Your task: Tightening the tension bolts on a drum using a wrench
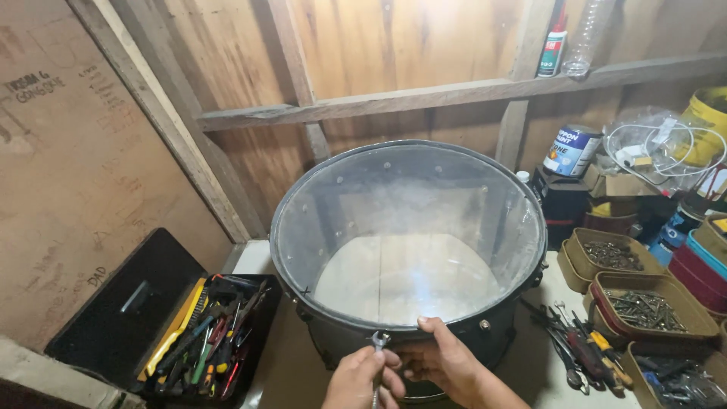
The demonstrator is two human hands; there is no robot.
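Steel wrench [378, 350] stands upright, jaws up, in right hand [356, 381]'s closed grip; left hand [443, 357] clasps drum [409, 227] rim.

Pale workbench [291, 371] running along the wooden wall. Sitting at centre, a large black drum [409, 250] with a clear head. Lying open at near left, a black toolbox [204, 333] full of tools. Resting at right, loose hand tools [579, 344] and brown trays [644, 303], probably holding screws.
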